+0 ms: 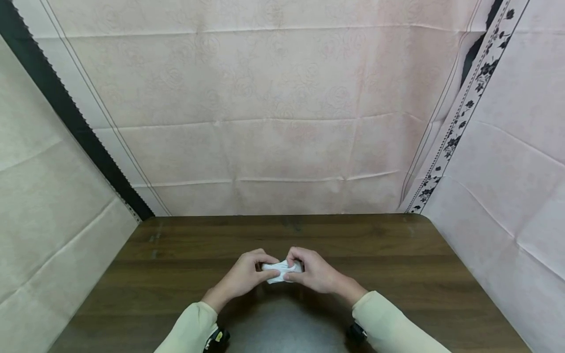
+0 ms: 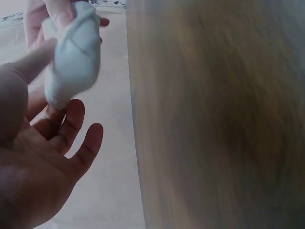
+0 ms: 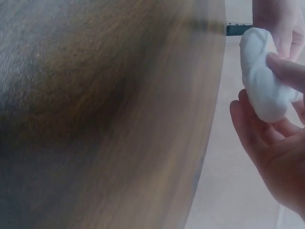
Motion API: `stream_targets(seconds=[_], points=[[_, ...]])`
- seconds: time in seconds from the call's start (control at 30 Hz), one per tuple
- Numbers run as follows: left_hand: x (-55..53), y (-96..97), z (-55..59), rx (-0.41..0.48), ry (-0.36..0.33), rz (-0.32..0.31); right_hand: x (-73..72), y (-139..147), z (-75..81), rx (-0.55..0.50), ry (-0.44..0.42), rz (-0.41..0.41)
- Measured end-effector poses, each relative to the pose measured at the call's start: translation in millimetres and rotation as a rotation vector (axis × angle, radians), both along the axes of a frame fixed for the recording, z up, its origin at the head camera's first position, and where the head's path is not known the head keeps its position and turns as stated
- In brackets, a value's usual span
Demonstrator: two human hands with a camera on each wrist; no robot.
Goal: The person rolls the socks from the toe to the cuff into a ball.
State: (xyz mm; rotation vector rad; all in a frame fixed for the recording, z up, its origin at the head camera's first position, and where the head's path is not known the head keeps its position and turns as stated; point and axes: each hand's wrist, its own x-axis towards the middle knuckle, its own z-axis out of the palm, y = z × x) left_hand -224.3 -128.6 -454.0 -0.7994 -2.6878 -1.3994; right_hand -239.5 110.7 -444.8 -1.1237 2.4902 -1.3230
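A small white bundle of soft, folded cloth (image 1: 281, 272) is held up between both hands, over the middle of the wooden table. My left hand (image 1: 244, 274) pinches its left end between thumb and fingers. On the other end, the thumb and curled fingers of my right hand (image 1: 316, 272) grip it. Seen from the left wrist, the bundle (image 2: 76, 59) is rounded and twisted, with overlapping folds. The right wrist view shows the thumb pressing on the bundle (image 3: 261, 78) and fingers beneath it. Its exact kind cannot be made out.
The brown wooden table (image 1: 176, 294) has rounded far corners. Pale cloth sheets hang behind it (image 1: 273, 147) and along both sides, with a black strip (image 1: 79, 117) at left and a flower-patterned border (image 1: 463, 113) at right. A dark device (image 1: 216, 339) sits at the left wrist.
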Motion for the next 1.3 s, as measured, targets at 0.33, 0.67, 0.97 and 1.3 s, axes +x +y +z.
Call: stream_targets(seconds=[0.33,0.67,0.97,1.3], points=[[1.1,7.3,-0.1,0.032,0.033,0.079,-0.6,-2.2,2.4,-0.051,-0.04,-0.063],[-1.2,5.9,-4.0,0.054,-0.078,0.095,-1.1,-0.3,3.0,-0.104,-0.029,-0.177],[0.2,4.6,-3.2,0.145,-0.01,0.194,-2.2,0.0,4.3,-0.211,-0.025,-0.192],[1.5,8.0,-2.4,0.197,0.27,0.185,-4.6,0.3,1.9,-0.193,-0.034,-0.229]])
